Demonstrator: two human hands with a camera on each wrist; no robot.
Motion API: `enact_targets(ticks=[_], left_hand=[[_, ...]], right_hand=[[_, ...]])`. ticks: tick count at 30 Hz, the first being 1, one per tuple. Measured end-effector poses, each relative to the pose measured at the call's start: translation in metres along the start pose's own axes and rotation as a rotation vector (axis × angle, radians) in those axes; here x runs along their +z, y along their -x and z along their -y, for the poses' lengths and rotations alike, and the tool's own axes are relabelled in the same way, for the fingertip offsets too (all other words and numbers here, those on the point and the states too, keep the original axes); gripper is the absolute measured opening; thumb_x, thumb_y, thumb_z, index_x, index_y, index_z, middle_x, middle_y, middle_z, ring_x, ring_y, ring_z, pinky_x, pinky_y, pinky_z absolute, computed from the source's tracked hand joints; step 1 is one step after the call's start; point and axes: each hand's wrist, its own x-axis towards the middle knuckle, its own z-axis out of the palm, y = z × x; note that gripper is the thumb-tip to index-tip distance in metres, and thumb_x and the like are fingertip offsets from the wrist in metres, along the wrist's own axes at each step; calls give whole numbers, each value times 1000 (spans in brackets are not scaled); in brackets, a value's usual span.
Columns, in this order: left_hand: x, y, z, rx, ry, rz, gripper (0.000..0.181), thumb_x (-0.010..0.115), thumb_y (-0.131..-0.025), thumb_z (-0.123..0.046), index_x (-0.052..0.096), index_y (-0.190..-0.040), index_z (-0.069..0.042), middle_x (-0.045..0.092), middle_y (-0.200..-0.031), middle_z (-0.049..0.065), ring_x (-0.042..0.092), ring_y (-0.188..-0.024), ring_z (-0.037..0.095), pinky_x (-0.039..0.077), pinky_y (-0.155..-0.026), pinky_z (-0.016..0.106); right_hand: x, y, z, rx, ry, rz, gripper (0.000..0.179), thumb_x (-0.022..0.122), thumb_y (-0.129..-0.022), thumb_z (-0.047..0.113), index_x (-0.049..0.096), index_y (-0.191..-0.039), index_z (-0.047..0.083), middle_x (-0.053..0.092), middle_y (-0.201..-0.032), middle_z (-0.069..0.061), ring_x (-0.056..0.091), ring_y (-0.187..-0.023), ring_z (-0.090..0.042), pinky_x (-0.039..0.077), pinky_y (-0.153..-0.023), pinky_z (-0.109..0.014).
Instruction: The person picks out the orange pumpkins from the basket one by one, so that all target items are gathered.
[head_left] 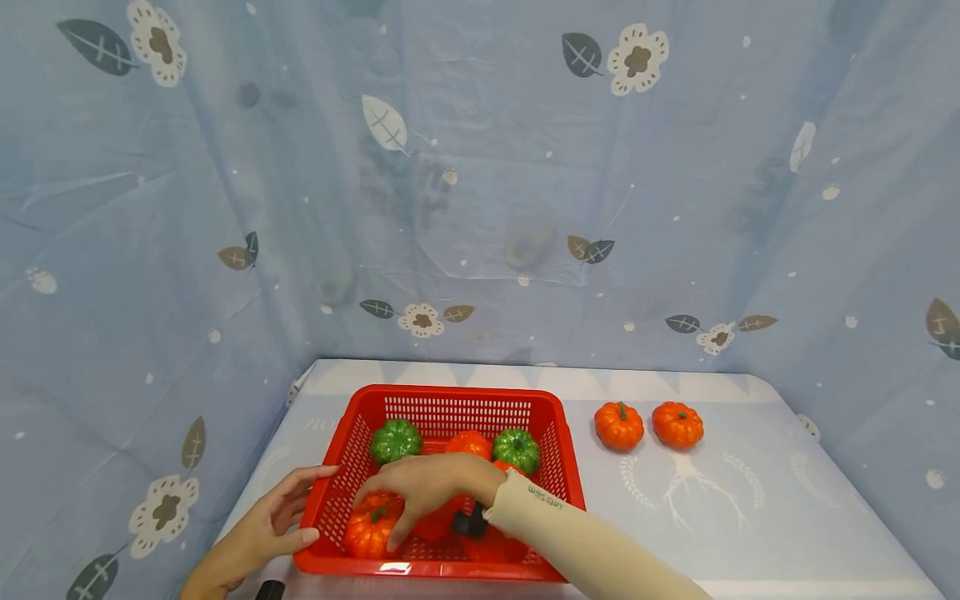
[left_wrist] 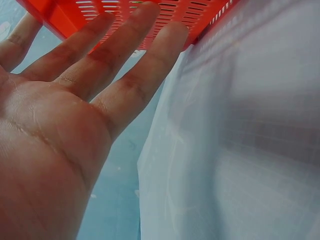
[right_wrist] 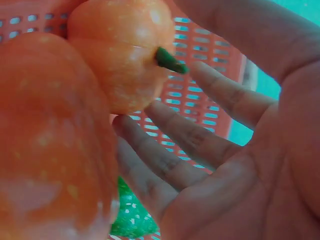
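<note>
A red plastic basket (head_left: 564, 433) with slotted walls holds green and orange toy pumpkins. My left hand (head_left: 262, 529) is at its left side, fingers extended against the outer wall and thumb at the front left corner of the rim. In the left wrist view, those straight fingers (left_wrist: 132, 90) meet the slotted basket (left_wrist: 190, 17). Inside the basket, my right hand (head_left: 427, 487) reaches over an orange pumpkin (head_left: 367, 533) in the front left corner. The right wrist view shows its spread, loosely bent fingers (right_wrist: 192, 140) right at that green-stemmed pumpkin (right_wrist: 120, 55).
Two green pumpkins, one at the left (head_left: 396, 442) and one at the right (head_left: 517, 451), sit toward the basket's back. Outside it, to the right, two orange pumpkins (head_left: 618, 427) (head_left: 677, 425) stand on the white-covered table (head_left: 787, 517). A blue patterned curtain (head_left: 480, 208) hangs behind and along both sides.
</note>
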Motion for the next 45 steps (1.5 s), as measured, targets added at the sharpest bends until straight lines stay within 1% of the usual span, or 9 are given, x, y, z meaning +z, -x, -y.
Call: enact_targets(ticks=[7, 14, 18, 23, 26, 32, 34, 41, 45], left_hand=[[1, 0, 1, -10, -12, -17, 64, 63, -97, -4, 35, -155, -10, 37, -151, 28, 58, -122, 24, 55, -95, 34], [0, 0, 5, 4, -24, -20, 65, 64, -97, -4, 36, -155, -9, 37, -151, 28, 59, -121, 21, 55, -95, 33], [-1, 0, 5, 8, -23, -15, 64, 63, -97, -4, 36, -155, -9, 37, -152, 27, 58, -123, 19, 55, -96, 32], [0, 0, 5, 15, -18, -7, 63, 61, -98, -2, 35, -155, -10, 37, -152, 26, 58, -123, 19, 54, -97, 33], [0, 0, 5, 22, -16, 0, 63, 61, -98, -1, 35, -156, -10, 39, -151, 25, 58, -123, 19, 54, -98, 33], [-2, 1, 6, 18, -24, 6, 63, 60, -99, -2, 35, -155, -9, 46, -147, 12, 58, -123, 17, 54, -98, 33], [-2, 1, 6, 11, -29, 3, 62, 60, -99, -2, 35, -155, -9, 46, -148, 11, 58, -123, 17, 54, -98, 33], [2, -1, 1, -13, -41, -41, 63, 64, -98, -6, 35, -154, -8, 35, -154, 27, 59, -121, 20, 55, -95, 33], [2, 0, 1, -25, -18, -42, 64, 63, -98, -5, 34, -155, -7, 33, -154, 29, 59, -121, 23, 56, -93, 35]], right_hand=[[8, -10, -1, 35, 27, 1, 67, 87, -84, 32, 57, -144, 27, 55, -139, 16, 49, -125, 3, 40, -104, -18], [15, -16, -5, 3, 17, -6, 73, 90, -81, 27, 55, -146, 24, 55, -142, 14, 48, -129, 2, 37, -107, -18], [15, -18, -5, 7, 38, -11, 72, 91, -80, 30, 56, -144, 28, 55, -140, 16, 48, -127, 3, 38, -106, -18], [15, -18, -7, 2, 96, -28, 73, 91, -79, 34, 56, -143, 30, 53, -132, 15, 48, -118, 3, 39, -101, -16], [13, -17, -7, 4, 104, -54, 74, 91, -79, 36, 55, -143, 30, 53, -133, 16, 48, -119, 3, 40, -101, -17], [1, -8, -10, -19, 32, -128, 74, 89, -81, 40, 54, -145, 27, 51, -136, 13, 48, -121, 1, 40, -102, -17], [-5, -3, -11, -28, 12, -161, 74, 87, -82, 41, 53, -146, 26, 50, -137, 12, 48, -121, 0, 40, -102, -18], [-21, 19, -15, -43, 2, -284, 74, 86, -83, 43, 55, -145, 19, 51, -139, 8, 49, -122, -2, 41, -103, -18], [-25, 35, -19, -9, 23, -339, 75, 84, -84, 47, 54, -146, 19, 50, -145, 6, 47, -129, -6, 40, -108, -23]])
